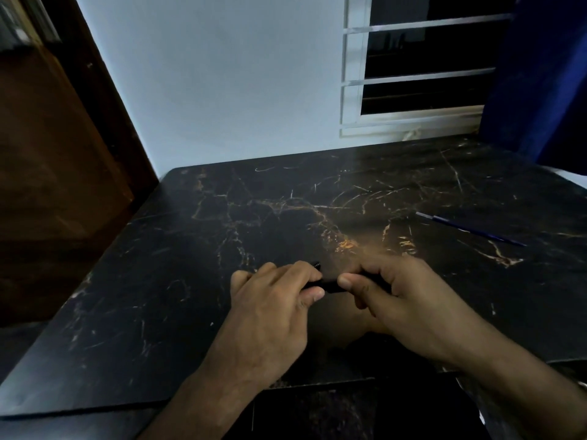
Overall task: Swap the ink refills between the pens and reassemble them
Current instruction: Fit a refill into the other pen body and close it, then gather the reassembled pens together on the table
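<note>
I hold a black pen (pixel 330 285) pinched between both hands just above the dark marble table (pixel 190 249), its long axis running nine to three. My left hand (pixel 273 300) closes on one end, my right hand (pixel 403 296) on the other, thumbs nearly meeting at the short exposed middle; I judge I'm twisting the barrel apart or together. A blue ink refill (pixel 470 228) lies at two o'clock, well apart, nearer my right hand.
</note>
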Tool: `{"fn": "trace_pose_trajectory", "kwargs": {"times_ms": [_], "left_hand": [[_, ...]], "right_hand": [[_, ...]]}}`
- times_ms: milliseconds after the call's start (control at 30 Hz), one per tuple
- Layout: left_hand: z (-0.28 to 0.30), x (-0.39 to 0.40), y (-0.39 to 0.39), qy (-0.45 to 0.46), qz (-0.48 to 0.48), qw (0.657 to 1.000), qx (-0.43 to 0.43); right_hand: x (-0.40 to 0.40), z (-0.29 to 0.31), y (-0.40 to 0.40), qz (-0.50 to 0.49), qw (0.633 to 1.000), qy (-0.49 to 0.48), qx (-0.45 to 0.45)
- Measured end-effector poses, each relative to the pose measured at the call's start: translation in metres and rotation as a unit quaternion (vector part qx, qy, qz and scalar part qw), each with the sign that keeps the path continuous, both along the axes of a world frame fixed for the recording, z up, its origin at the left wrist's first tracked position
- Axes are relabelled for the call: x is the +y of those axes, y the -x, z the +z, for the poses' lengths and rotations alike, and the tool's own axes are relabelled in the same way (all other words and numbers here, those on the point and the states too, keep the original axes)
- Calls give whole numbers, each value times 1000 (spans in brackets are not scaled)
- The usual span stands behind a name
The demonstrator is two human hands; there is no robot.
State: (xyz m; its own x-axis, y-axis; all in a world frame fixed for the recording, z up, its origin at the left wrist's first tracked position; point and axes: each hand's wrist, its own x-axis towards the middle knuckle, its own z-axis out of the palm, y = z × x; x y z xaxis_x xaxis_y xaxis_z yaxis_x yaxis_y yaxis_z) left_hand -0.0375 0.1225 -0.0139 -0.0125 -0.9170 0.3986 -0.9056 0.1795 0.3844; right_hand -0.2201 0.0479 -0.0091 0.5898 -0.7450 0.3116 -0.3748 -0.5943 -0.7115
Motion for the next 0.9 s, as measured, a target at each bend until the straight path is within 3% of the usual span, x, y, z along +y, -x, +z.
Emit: {"fn": "trace_pose_trajectory", "kwargs": {"times_ms": [133, 267, 400, 667, 900], "left_hand": [[1, -4, -3, -13, -4, 1000, 0], [0, -5, -12, -22, -10, 1000, 3], [-1, -6, -27, -7, 1, 999, 31], [-8, -6, -48, -4, 79, 996, 47], [-23, -6, -55, -100, 99, 989, 48]], "right_hand": [[-5, 0, 4, 5, 1000, -23, 2], [-10, -4, 10, -1, 998, 18, 56], [-22, -7, 22, -40, 998, 25, 43], [-38, -3, 48, -101, 991, 1, 92], [-37, -11, 51, -131, 987, -4, 97]]}}
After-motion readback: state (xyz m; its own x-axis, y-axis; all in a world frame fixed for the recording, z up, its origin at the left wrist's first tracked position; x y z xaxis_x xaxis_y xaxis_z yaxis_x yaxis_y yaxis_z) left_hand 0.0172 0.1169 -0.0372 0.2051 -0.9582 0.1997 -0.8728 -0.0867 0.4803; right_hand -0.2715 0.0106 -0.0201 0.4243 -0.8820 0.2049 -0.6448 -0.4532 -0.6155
